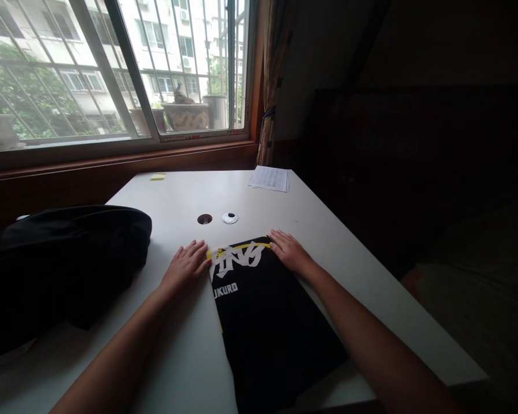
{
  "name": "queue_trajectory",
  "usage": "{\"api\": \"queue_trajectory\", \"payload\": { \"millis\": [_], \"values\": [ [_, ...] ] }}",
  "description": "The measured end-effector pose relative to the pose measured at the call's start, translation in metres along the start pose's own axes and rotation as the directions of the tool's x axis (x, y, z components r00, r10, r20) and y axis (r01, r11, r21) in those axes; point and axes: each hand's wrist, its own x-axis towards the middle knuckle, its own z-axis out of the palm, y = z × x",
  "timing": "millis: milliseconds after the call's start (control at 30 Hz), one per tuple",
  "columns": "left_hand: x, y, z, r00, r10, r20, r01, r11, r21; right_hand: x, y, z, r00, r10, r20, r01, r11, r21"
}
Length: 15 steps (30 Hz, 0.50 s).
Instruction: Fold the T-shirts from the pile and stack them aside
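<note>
A black garment with white lettering and yellow trim lies folded into a long strip on the white table. My left hand rests flat at the strip's far left corner, fingers spread, its fingertips at the yellow edge. At the far right corner, my right hand lies with its fingers stretched out over the border of the cloth. Neither hand is closed on the fabric. The near end of the garment runs down to the bottom of the view.
A dark bundle of cloth sits on the table's left side. Papers and a yellow note lie along the far edge. Two round cable holes, one open and one with a cover, are beyond the garment. A barred window stands behind.
</note>
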Motion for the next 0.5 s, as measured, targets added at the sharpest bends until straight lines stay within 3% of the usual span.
{"api": "queue_trajectory", "payload": {
  "millis": [267,500],
  "values": [
    [0.003,0.006,-0.008,0.991,-0.027,-0.134,0.000,0.980,-0.201,-0.005,-0.008,-0.003,0.998,-0.046,0.038,0.046,0.999,0.007],
    [0.002,0.016,-0.010,0.990,-0.045,-0.135,-0.006,0.935,-0.355,-0.006,-0.014,-0.008,0.997,-0.061,0.050,0.057,0.995,0.076]
  ]
}}
